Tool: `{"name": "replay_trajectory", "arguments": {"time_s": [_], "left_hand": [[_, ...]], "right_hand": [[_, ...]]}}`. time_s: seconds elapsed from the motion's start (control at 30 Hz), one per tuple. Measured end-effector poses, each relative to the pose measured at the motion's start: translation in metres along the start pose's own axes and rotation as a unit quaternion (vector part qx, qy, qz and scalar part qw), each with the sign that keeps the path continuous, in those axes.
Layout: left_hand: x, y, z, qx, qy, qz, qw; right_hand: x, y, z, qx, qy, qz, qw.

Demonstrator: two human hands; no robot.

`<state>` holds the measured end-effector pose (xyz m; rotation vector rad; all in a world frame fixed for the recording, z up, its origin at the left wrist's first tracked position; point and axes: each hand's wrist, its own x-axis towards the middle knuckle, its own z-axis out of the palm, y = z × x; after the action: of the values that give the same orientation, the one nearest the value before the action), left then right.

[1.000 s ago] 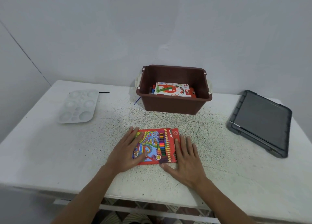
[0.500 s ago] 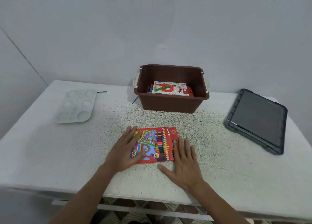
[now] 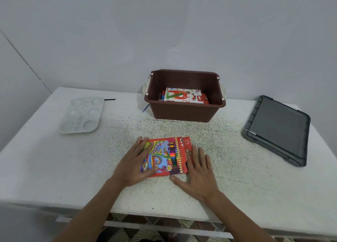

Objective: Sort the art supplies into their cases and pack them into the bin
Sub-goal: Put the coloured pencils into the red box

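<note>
A red colour pencil box (image 3: 168, 156) lies flat on the white table (image 3: 237, 178) in front of me. My left hand (image 3: 135, 164) rests flat on its left part, fingers straight, thumb along the near edge. My right hand (image 3: 197, 170) lies flat against the box's right edge, fingers straight, the index finger on the box. Behind stands a brown bin (image 3: 184, 112); inside it lies an oil pastels box (image 3: 183, 95) on other supplies.
A white paint palette (image 3: 83, 115) sits at the back left, with a thin black stick (image 3: 109, 99) behind it. A blue stick (image 3: 145, 108) pokes out left of the bin. The grey bin lid (image 3: 277, 130) lies at the right.
Both hands stay flat on the pencil box in the same place. The view has shifted slightly; nothing else has moved.
</note>
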<state>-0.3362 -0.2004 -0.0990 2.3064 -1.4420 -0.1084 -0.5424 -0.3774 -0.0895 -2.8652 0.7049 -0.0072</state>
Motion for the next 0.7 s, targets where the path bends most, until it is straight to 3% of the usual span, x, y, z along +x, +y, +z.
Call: {"name": "replay_trajectory", "arguments": {"time_s": [0.7], "left_hand": [[0.001,0.005,-0.005,-0.007,-0.024,-0.029,0.999]], "right_hand": [[0.053,0.008,-0.021,0.036,-0.021,0.030,0.999]]}}
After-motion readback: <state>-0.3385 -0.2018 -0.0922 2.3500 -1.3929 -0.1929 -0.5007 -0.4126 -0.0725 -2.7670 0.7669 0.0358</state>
